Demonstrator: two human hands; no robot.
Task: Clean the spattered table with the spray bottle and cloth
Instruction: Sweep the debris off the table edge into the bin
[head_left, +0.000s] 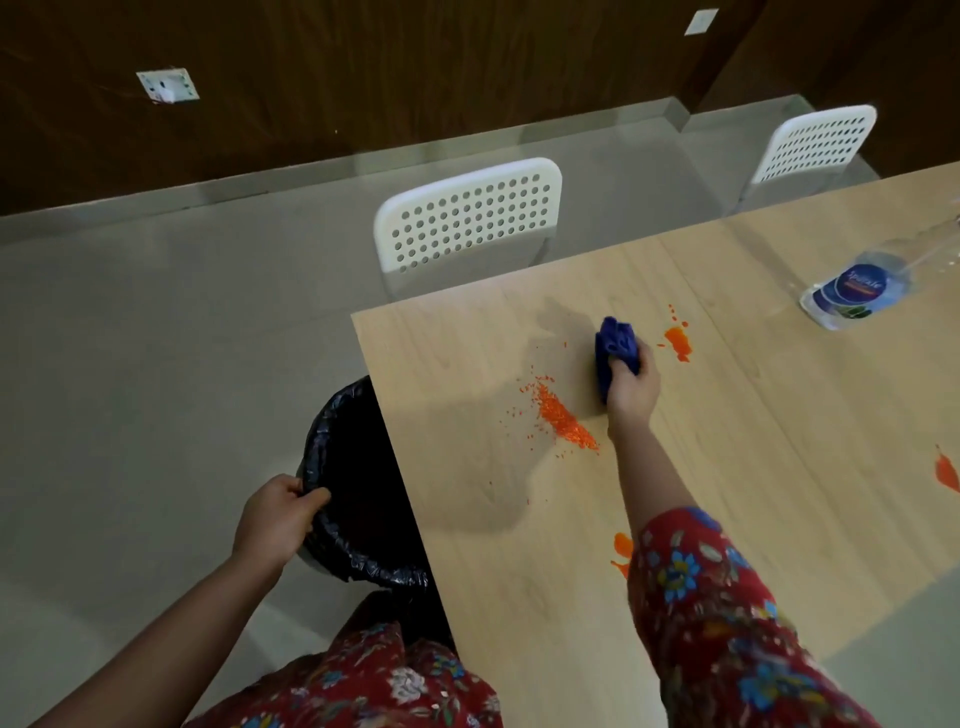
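Your right hand (631, 387) grips the bunched blue cloth (615, 348) on the pale wood-grain table (753, 415), beside a line of orange crumbs (563, 415). Your left hand's (275, 519) fingers curl over the rim of the black-bagged bin (358, 488) tucked under the table edge. The clear spray bottle (857, 291) stands far right; two perforated white chairs (467, 215) sit behind.

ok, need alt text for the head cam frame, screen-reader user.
A person's right hand grips a bunched blue cloth on a wooden table beside a pile of orange crumbs, while the left hand holds the rim of a black-lined bin at the table's edge. Further right sit orange splatters and a clear blue-labelled bottle; two white chairs stand behind.
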